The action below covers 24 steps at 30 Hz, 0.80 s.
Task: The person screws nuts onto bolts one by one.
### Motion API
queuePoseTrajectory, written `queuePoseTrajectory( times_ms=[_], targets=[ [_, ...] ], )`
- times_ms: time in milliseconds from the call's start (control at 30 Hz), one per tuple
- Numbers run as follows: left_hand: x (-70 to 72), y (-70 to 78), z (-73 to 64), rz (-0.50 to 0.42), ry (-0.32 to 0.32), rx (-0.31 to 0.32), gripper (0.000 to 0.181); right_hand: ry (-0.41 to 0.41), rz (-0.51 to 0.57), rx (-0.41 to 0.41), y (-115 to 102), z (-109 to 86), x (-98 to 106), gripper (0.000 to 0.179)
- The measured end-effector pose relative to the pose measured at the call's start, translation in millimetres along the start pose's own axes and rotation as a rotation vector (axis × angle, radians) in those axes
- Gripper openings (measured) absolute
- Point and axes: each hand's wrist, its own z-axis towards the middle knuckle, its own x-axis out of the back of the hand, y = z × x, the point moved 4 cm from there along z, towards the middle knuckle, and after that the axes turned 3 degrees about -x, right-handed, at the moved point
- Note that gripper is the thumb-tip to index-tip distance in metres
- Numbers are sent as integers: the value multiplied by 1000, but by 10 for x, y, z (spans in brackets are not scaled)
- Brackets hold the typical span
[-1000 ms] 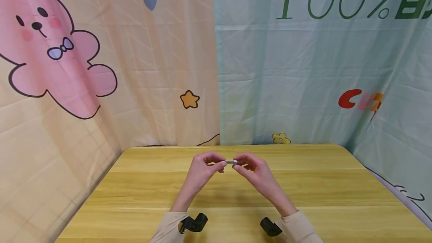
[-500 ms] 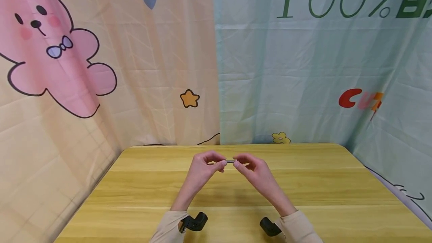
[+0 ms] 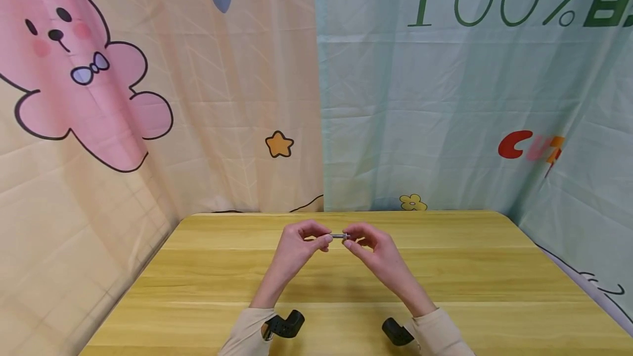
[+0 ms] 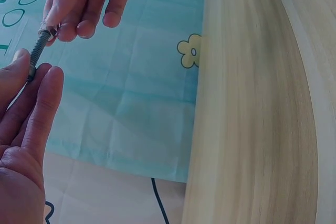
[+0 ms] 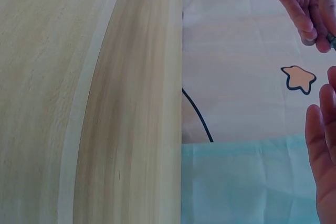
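Observation:
Above the table, my left hand [image 3: 299, 246] pinches one end of a thin threaded bolt [image 4: 38, 51] between thumb and fingers. A shiny nut [image 4: 49, 29] sits around the bolt's other end. My right hand [image 3: 374, 247] has its thumb and index finger at this nut, partly covering it. In the left wrist view, the right thumb touches the nut while the other fingers extend loosely. The bolt lies nearly level between both hands in the head view. Only a bit of the bolt [image 5: 331, 40] shows at the edge of the right wrist view.
Beneath the hands is a wooden table [image 3: 222, 284]. Printed curtains [image 3: 247, 98] hang behind it and along both sides. Each wrist wears a black camera mount, such as the left mount [image 3: 286, 324], close over the tabletop.
Half a second ago, the right thumb covered the nut; now it has shifted slightly down and right, and the nut shows again. The left hand keeps its hold on the bolt.

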Motion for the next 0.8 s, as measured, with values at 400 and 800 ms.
queuePoseTrajectory(
  times_ms=[400,800],
  targets=[
    [-34,20,-17,-5,12,12,5,35,-25,-117,35,-15,-20,18],
    [-28,34,-15,15,2,4,5,5,-9,7,-14,-7,-3,24]
  ],
)
